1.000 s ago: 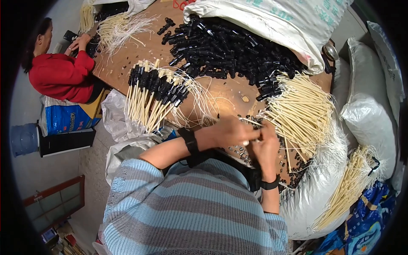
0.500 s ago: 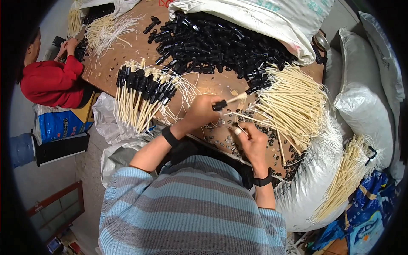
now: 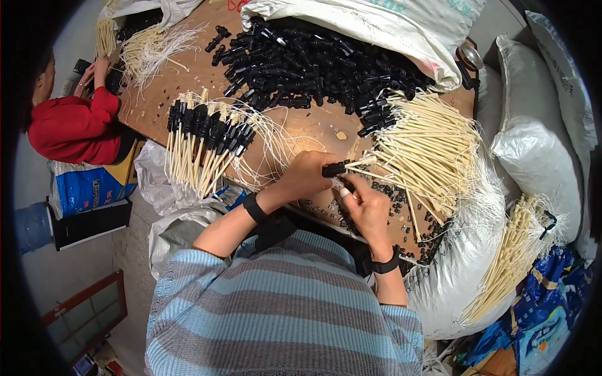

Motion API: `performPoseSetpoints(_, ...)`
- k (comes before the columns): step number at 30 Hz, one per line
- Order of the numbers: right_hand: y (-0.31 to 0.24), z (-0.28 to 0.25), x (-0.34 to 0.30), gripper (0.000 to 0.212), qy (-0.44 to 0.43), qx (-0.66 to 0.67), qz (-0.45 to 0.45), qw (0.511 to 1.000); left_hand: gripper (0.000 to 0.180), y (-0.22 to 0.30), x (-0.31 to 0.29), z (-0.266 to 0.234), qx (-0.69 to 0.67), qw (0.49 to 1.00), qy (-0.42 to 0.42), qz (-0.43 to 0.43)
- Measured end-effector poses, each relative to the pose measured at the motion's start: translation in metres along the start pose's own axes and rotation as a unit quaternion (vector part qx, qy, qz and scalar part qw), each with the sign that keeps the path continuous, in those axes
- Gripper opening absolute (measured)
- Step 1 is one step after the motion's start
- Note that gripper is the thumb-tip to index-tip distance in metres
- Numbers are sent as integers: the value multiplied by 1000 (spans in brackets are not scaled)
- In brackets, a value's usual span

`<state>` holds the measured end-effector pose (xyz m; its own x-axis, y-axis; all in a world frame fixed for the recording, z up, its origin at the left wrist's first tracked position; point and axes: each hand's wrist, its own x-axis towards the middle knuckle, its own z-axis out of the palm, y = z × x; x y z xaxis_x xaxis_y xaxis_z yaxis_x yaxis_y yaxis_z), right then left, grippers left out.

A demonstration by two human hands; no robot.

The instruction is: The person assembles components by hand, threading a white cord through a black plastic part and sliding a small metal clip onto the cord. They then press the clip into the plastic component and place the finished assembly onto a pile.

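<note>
My left hand (image 3: pixel 307 175) is closed round a black plastic fitting (image 3: pixel 335 169), from which a cream sleeved cord (image 3: pixel 360 163) sticks out to the right. Just below the fitting, my right hand (image 3: pixel 367 207) is pinched, its thumb wrapped in something white. Whatever sits between its fingertips is too small and hidden to name. A large bundle of cream sleeved cords (image 3: pixel 433 153) lies to the right, some with black fittings at their left ends. Left of my hands, finished-looking cords with black fittings (image 3: pixel 207 131) form another bundle, loose white wires trailing from it.
A heap of black fittings (image 3: pixel 301 69) spills from a white woven sack (image 3: pixel 370 19) at the back. Small dark clips (image 3: pixel 401 203) are scattered near the front edge. Stuffed sacks (image 3: pixel 533 119) stand on the right. Another person in red (image 3: pixel 75 125) works at the left.
My hands have come together: the right moved up to the fitting, and the left turned it lower. The view shifted slightly.
</note>
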<state>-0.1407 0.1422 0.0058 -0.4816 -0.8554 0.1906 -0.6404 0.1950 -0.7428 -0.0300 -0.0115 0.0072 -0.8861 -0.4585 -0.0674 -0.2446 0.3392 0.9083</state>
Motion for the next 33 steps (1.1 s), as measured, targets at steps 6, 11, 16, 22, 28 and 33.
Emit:
performPoseSetpoints(6,-3,-5,3,13,44,-67,-7,997,39,-13,-5,3,120,987,49,92)
performPoseSetpoints(11,3,0,4,14,64,-75,-16,995,43,-11,-7,2,182,977,45,99)
performPoseSetpoints(16,1,1,4,10,37,-50,4,998,41,-7,-8,4,160,980,21,115)
performPoseSetpoints(22,0,2,4,14,-20,26,15,999,45,-14,-7,12,162,982,-34,90)
performPoseSetpoints(28,3,4,0,11,-33,-41,-59,997,40,2,-4,-1,67,993,-57,78)
performPoseSetpoints(33,-4,3,-2,13,-17,-20,-47,999,27,-6,-6,1,34,980,51,191)
